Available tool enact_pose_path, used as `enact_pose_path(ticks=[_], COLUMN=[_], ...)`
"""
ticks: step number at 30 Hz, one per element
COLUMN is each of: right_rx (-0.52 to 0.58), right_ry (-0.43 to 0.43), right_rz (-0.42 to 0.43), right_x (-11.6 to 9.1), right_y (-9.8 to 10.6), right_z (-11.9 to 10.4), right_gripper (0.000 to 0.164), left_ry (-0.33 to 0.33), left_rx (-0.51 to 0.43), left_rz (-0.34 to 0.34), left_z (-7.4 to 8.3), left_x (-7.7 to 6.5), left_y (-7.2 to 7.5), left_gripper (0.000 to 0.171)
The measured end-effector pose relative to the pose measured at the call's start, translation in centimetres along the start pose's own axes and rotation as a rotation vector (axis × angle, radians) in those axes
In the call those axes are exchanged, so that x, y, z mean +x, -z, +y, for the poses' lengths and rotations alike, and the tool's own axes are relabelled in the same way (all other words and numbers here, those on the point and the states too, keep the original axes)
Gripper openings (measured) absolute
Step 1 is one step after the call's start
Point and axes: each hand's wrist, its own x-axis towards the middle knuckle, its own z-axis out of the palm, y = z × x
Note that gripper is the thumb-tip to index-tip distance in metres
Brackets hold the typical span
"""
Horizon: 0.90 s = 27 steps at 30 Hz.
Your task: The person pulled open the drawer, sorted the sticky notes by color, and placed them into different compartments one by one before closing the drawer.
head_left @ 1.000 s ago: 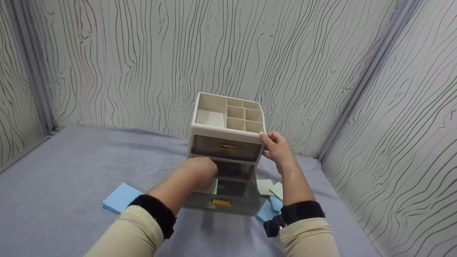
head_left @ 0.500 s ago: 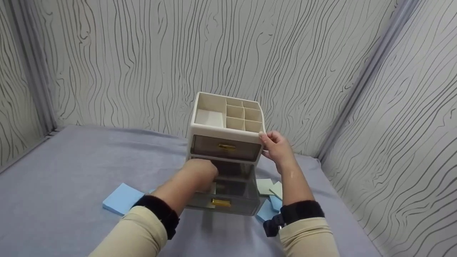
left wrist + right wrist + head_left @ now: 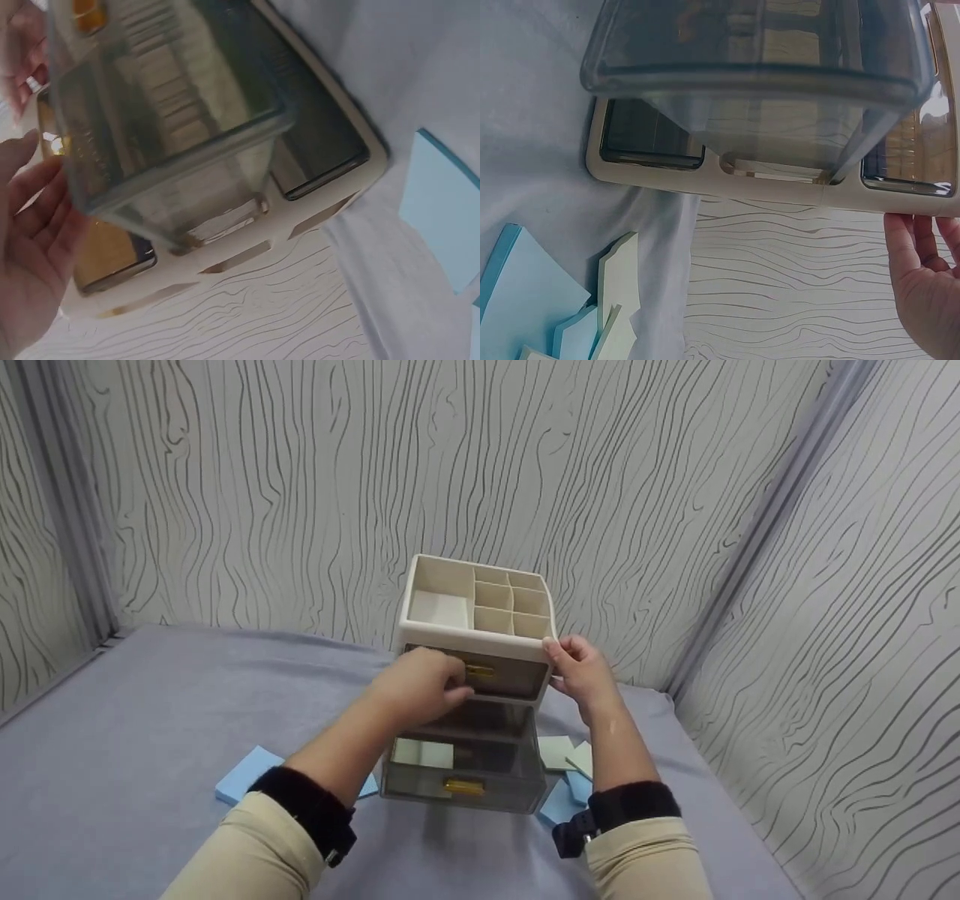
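A cream desk organizer (image 3: 480, 639) with a divided open top and smoky clear drawers stands upright on the cloth. Its middle drawer (image 3: 510, 795) is pulled out, and a pale green note pad (image 3: 424, 754) lies in the left part of it. My left hand (image 3: 420, 686) is raised above that drawer, before the closed top drawer (image 3: 510, 679). In the left wrist view its fingers (image 3: 49, 199) are loosely bent, with nothing seen between them and the thumb. My right hand (image 3: 589, 675) grips the organizer's upper right front corner, thumb at the front edge.
Left of the organizer lies a thick blue pad (image 3: 244, 774), partly behind my left forearm, with another blue pad (image 3: 368, 787) closer in. Pale green pads (image 3: 556, 752) and blue pads (image 3: 559, 804) lie on the right. A patterned wall (image 3: 480, 457) rises behind.
My left hand has come up out of the middle drawer to the height of the top drawer. The pale green pad in the drawer now shows fully. My right hand stays at the corner.
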Motion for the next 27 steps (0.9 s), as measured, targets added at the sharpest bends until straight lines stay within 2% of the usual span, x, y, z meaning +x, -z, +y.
enact_pose_path(ticks=[2,6,8,10,13,16,19,23,27], right_rx=[-0.007,-0.014,-0.014,-0.014,-0.019,-0.017,-0.014,-0.021,-0.018], right_ry=[-0.001,-0.01,-0.014,-0.015,-0.014,-0.011,-0.009,-0.008,-0.014], right_rz=[0.0,0.006,0.006,0.005,0.0,0.0,0.002,-0.007,-0.012], right_x=[0.0,0.1,0.1,0.1,0.1,0.0,0.1,0.1,0.1], right_y=[0.0,0.0,0.0,0.1,0.1,0.1,0.0,0.0,0.2], right_z=[0.0,0.0,0.0,0.0,0.1,0.1,0.1,0.1,-0.1], right_gripper=[0.032,0.032,0.032,0.031,0.032,0.031,0.031,0.033,0.032], left_ry=[0.037,0.152,0.227,0.308,0.424,0.519,0.576,0.637,0.688], left_rx=[-0.078,-0.195,-0.236,-0.277,-0.339,-0.4,-0.445,-0.5,-0.55], left_rz=[0.139,0.421,0.516,0.553,0.542,0.483,0.405,0.312,0.268], left_z=[-0.2,-0.9,-1.3,-1.7,-2.5,-3.1,-3.7,-3.9,-3.8], left_x=[0.2,0.5,0.6,0.8,1.1,1.4,1.5,1.4,1.5], left_y=[0.6,1.6,1.9,2.0,2.0,1.8,1.5,1.4,1.5], left_gripper=[0.022,0.018,0.018,0.021,0.034,0.047,0.053,0.051,0.047])
